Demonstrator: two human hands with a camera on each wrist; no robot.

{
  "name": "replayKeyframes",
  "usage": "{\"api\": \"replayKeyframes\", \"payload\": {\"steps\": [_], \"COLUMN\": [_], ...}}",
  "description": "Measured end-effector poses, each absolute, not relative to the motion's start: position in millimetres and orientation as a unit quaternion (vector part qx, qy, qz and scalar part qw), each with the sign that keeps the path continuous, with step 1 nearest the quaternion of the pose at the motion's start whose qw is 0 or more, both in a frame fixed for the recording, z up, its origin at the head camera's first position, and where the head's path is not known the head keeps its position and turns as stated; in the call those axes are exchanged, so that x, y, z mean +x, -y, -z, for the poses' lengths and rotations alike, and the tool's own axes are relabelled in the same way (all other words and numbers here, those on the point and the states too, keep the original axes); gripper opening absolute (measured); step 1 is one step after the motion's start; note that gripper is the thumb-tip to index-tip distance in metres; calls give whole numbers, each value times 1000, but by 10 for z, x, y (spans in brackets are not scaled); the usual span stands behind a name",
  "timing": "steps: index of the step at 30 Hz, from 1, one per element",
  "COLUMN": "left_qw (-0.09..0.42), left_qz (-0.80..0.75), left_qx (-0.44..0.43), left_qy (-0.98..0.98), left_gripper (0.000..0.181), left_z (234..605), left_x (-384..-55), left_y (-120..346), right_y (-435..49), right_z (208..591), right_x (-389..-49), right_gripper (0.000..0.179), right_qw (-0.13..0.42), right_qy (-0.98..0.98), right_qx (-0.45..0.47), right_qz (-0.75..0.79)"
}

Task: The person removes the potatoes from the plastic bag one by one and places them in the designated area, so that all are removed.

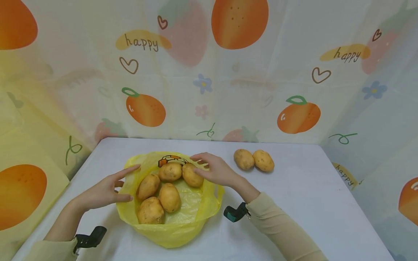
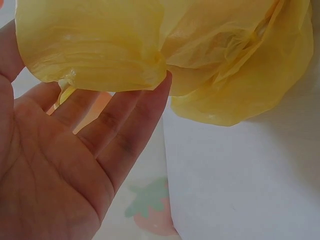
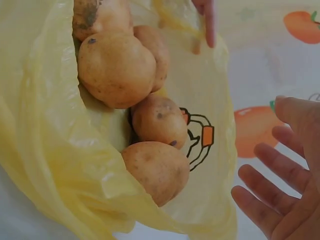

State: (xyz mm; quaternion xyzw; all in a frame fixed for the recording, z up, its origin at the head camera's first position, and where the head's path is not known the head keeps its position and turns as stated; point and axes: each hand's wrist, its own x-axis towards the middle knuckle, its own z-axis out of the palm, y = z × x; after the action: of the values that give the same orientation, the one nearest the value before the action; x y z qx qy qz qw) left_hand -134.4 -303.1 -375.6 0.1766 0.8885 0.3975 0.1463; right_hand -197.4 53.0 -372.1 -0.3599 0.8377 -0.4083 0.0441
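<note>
Left hand (image 1: 101,190): fingers spread, touching the left rim of thin yellow plastic bag (image 1: 173,233), some tips hidden. Right hand (image 1: 217,170): loosely open, empty, at bag's far-right rim. Inside bag: five tan oval potatoes (image 1: 169,197), one partly covered by right thumb. Right of bag: two loose tan potatoes (image 1: 244,159).

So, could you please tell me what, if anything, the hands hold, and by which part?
Nothing looks gripped: the left hand only touches the yellow bag at its left rim, and the right hand is open by the far rim.
</note>
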Motion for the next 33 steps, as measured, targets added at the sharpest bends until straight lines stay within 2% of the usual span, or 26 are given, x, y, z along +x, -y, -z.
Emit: {"api": "replayKeyframes", "payload": {"steps": [17, 33], "left_qw": [126, 126], "left_qz": [-367, -373], "left_qx": [184, 187], "left_qy": [-903, -900], "left_gripper": [83, 82], "left_z": [3728, 3726], "left_x": [-1357, -1386], "left_y": [2991, 2928], "right_y": [-418, -440], "right_z": [3746, 3928], "right_x": [-2067, -2208], "right_gripper": [37, 37], "right_qw": [63, 92], "right_qy": [-851, -872], "right_qx": [-340, -270], "right_qz": [395, 398]}}
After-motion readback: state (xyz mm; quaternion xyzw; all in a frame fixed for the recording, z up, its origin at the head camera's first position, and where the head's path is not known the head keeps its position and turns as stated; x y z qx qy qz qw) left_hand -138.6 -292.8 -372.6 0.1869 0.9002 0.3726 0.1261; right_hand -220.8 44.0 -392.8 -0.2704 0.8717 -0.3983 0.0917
